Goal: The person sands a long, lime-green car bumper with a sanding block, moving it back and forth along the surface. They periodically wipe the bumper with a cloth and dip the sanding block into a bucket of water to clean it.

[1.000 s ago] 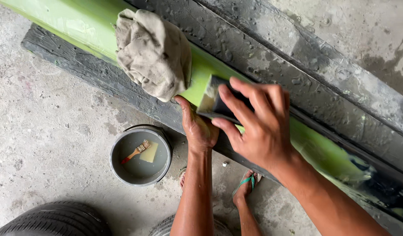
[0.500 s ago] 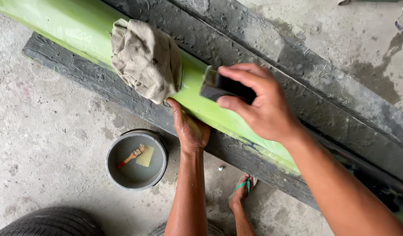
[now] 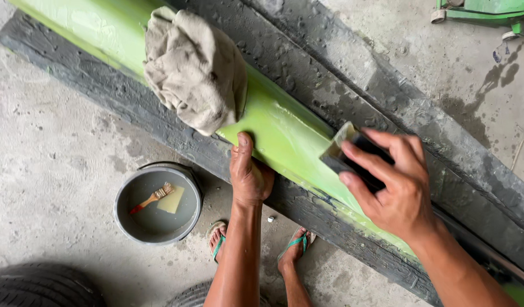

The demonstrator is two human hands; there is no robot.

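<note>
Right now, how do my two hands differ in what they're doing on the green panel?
The right hand grips a dark sanding block flat on the green panel; the left hand holds nothing, braced on the panel's lower edge near the rag. The right lies farther along. Both touch the panel.

Right hand (image 3: 398,187) gripping sanding block (image 3: 344,152)

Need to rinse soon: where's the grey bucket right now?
In the head view, the grey bucket sits on the concrete floor lower left, just left of the left hand.

Left hand (image 3: 249,173) palm-down, thumb up; right hand (image 3: 395,185) fingers curled, seemingly clamped; both forearms outstretched.
</note>
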